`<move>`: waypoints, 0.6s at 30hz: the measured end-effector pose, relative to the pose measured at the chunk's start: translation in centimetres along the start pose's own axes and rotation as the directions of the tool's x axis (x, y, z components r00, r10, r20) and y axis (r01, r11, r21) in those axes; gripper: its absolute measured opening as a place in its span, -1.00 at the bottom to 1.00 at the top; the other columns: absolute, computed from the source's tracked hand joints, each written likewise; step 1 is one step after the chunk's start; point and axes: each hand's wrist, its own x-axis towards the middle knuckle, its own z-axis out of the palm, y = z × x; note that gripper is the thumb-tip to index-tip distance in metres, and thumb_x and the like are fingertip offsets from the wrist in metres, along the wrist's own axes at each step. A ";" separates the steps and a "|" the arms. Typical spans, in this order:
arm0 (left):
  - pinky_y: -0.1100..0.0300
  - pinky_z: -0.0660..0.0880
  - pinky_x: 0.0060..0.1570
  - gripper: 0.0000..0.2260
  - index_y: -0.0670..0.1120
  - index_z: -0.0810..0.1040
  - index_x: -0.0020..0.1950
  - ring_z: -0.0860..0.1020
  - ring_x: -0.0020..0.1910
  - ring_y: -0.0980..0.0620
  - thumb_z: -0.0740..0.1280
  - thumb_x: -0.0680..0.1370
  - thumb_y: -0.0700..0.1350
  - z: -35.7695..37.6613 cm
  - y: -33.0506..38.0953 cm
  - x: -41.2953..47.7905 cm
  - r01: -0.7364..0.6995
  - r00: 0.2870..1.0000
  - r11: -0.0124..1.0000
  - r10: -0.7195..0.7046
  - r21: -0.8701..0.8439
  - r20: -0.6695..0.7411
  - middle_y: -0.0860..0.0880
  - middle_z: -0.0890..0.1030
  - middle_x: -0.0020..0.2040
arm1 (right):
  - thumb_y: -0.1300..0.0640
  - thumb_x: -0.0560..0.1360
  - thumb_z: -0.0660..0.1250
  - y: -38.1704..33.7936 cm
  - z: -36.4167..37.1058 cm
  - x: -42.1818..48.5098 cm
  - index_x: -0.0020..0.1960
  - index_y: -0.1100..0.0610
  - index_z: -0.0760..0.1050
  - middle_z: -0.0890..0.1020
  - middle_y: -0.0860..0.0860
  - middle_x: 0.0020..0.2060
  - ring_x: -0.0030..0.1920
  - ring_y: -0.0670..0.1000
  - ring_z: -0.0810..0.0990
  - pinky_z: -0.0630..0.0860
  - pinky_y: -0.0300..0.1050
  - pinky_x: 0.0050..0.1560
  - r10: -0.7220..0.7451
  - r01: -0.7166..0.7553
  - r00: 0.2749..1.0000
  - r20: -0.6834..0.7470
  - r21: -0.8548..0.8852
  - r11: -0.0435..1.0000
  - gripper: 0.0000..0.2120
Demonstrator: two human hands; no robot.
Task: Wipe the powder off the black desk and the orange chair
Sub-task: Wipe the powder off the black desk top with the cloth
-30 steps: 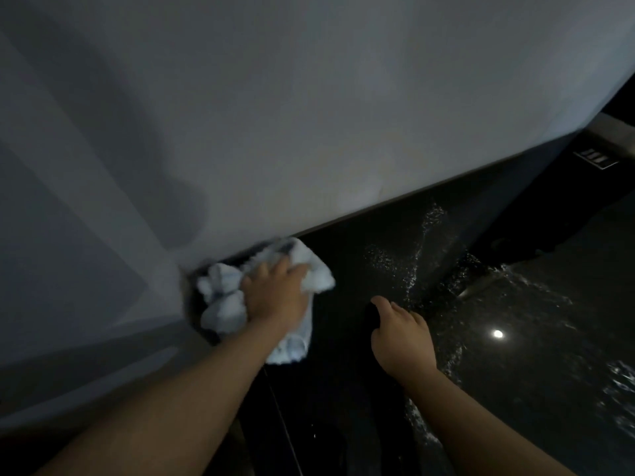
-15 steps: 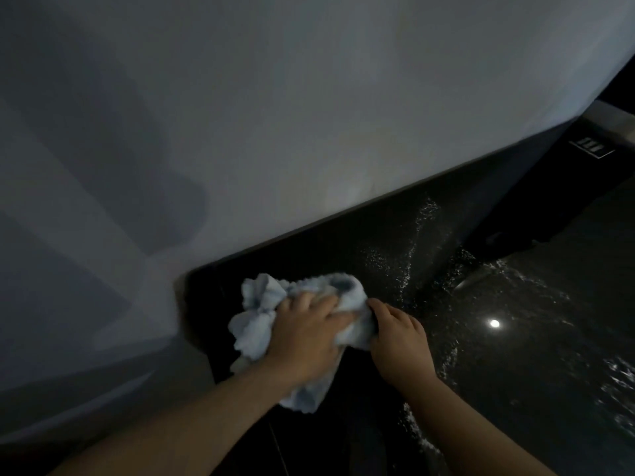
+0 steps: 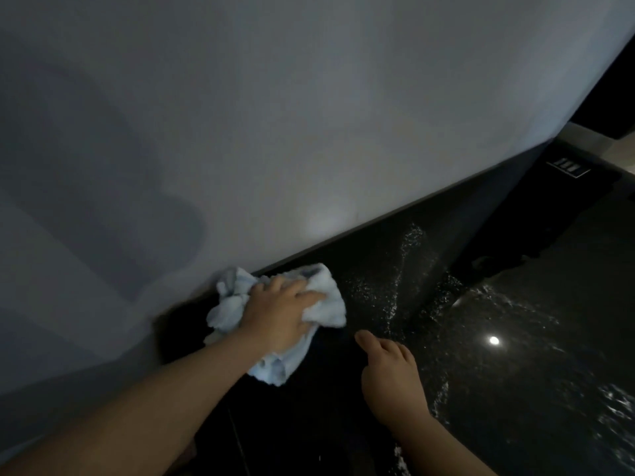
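- A dim room: a pale grey wall (image 3: 275,115) fills the upper left, and the glossy black desk (image 3: 515,389) meets it along a slanted seam.
- The left hand (image 3: 278,314) lies at that seam with its fingers curled down over a crumpled pale blue cloth (image 3: 326,304), bunching it and pressing it onto the desk.
- The right hand (image 3: 391,376) rests on the desk just to the right of the left hand and nearer the person. Its fingers are loosely bent and it holds nothing.
- The white powder (image 3: 395,286) lies just right of the cloth and beyond the right hand's fingertips, with more scattered farther right. The orange chair is not in view.
- Risk: a stroke toward the wall would likely pack powder into the seam, where a bunched cloth cannot reach.
- Risk: a fast sweep to the right could scatter the grains along the desk or off its edge instead of gathering them.
- Risk: the right hand sits at the edge of the speckled patch. If it slides, it may smear powder or carry it onto wiped surface.
- Risk: the cloth's loose tail hangs back under the left wrist and could drag picked-up powder over the dark patch near that hand.
- Risk: the light is poor, so a thin film may go unnoticed.
- The desk's long axis runs along the wall, from the left hand away to the upper right.
- The cloth is too crumpled for a clear axis. Its bulk runs from under the wrist toward the wall.
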 end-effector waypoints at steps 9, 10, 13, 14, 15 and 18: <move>0.01 0.18 0.15 -0.58 0.24 0.22 0.34 0.25 0.30 -0.10 0.16 0.49 0.16 1.2 5.7 -2.5 0.016 1.000 1.000 -0.016 -0.019 0.001 0.10 0.27 0.38 | 0.19 0.54 0.05 0.1 -0.4 0.0 0.51 0.00 0.10 0.31 -0.06 0.44 0.42 -0.07 0.21 -0.01 -0.18 0.43 -0.036 0.037 0.999 0.039 -0.018 0.999 -0.46; 0.02 0.20 0.16 -0.58 0.24 0.23 0.35 0.27 0.30 -0.09 0.16 0.49 0.16 0.9 4.3 -2.3 0.010 1.000 1.000 -0.010 -0.005 -0.017 0.11 0.29 0.38 | 0.18 0.54 0.05 0.0 -0.4 0.0 0.51 -0.02 0.10 0.31 -0.06 0.44 0.42 -0.06 0.21 0.00 -0.18 0.42 -0.039 0.040 0.998 0.039 -0.010 0.999 -0.46; -0.05 0.26 0.26 -0.61 0.22 0.24 0.39 0.29 0.31 -0.10 0.13 0.55 0.14 -0.5 -0.4 -0.1 0.281 0.959 0.957 -0.278 0.068 -0.050 0.06 0.28 0.39 | 0.15 0.54 0.09 -0.4 -1.2 0.2 0.50 -0.07 0.10 0.34 -0.03 0.41 0.41 -0.03 0.23 0.06 -0.18 0.41 -0.048 0.047 0.997 0.059 0.017 0.999 -0.45; -0.09 0.25 0.30 -0.61 0.23 0.22 0.40 0.27 0.33 -0.11 0.12 0.57 0.15 -1.2 -1.4 0.6 0.391 0.921 0.919 -0.390 0.056 -0.025 0.04 0.26 0.40 | 0.14 0.53 0.10 -0.4 -1.5 0.2 0.49 -0.09 0.11 0.33 -0.04 0.42 0.42 -0.03 0.22 0.05 -0.16 0.41 -0.063 0.063 0.996 0.063 -0.002 0.998 -0.46; -0.13 0.23 0.32 -0.62 0.22 0.21 0.40 0.25 0.34 -0.12 0.10 0.58 0.15 -1.6 -1.7 1.1 0.460 0.888 0.888 -0.460 0.012 -0.011 0.04 0.26 0.40 | 0.11 0.54 0.11 -0.2 -1.8 0.3 0.48 -0.10 0.12 0.27 -0.04 0.46 0.45 -0.02 0.17 0.02 -0.12 0.43 -0.078 0.081 0.995 0.057 -0.053 0.995 -0.47; -0.13 0.20 0.28 -0.66 0.23 0.24 0.36 0.26 0.33 -0.15 0.09 0.58 0.13 -1.2 1.6 0.9 0.469 0.882 0.881 -0.471 -0.056 -0.022 0.05 0.28 0.40 | 0.02 0.56 0.10 1.1 -2.7 0.5 0.49 -0.10 0.07 -0.10 -0.02 0.54 0.52 0.08 -0.15 -0.08 0.17 0.45 -0.004 0.009 1.000 0.019 -0.250 0.968 -0.48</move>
